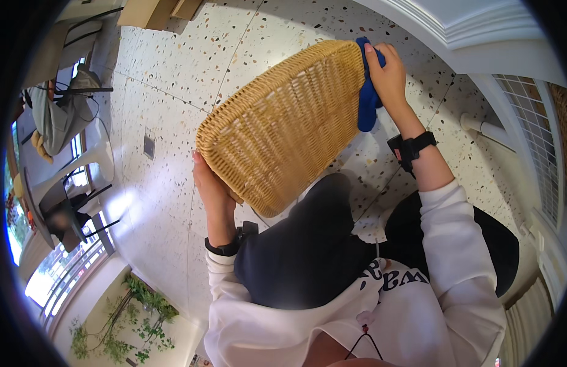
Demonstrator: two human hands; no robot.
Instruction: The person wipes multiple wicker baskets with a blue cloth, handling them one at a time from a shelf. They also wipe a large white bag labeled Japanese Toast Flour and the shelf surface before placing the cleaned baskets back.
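A tan woven wicker basket (pixel 283 125) is held up tilted in front of my knees, with its broad woven face toward me. My left hand (pixel 215 186) grips the basket's near left corner; part of the fingers is hidden behind the weave. At the far right end, my right hand (pixel 387 70) is closed on a blue cloth (pixel 368 101). The cloth lies against the basket's right edge and hangs down beside it. A black strap device sits on each wrist.
Speckled terrazzo floor (pixel 167 67) spreads around me. Cardboard boxes (pixel 150 13) stand at the far left. To the left are a white table (pixel 88 160) and chairs with clothing. White cabinetry with a wire-grid panel (pixel 531 137) is close on the right. A green plant (pixel 137 312) appears at lower left.
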